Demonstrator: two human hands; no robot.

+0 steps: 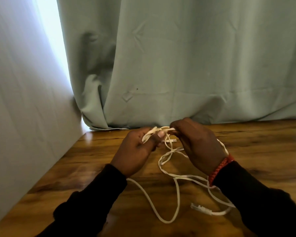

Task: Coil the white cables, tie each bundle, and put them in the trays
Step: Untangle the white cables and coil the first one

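Left hand [137, 147]: raised over the table, fingers curled round a few gathered strands of white cable, thumb pressed down on top of them — a pinch grip.
Right hand [196, 142]: level with the left and just beside it, back of the hand toward the camera, fingers curled in and pinching the same strands at their other end.
Between the hands: a short stretch of cable [162, 129] runs from one grip to the other, several strands lying together.
Below the hands: a plug [171, 140] hangs just under the grips; how it joins the strands is hard to tell.
Toward the person: the rest of the cable drops from the hands and lies loose on the table in open, uncoiled loops — one long loop reaches nearest the body, others pass under the right wrist.
Second plug [202, 209]: flat on the table below the right forearm, well apart from the hands.
Wrist: a red braided band [220, 168] sits on the right wrist; both arms wear dark sleeves.
Table [263, 142]: glossy brown wood under everything.
Beyond the hands: a pale green curtain [195, 57] hangs to the table's far edge.
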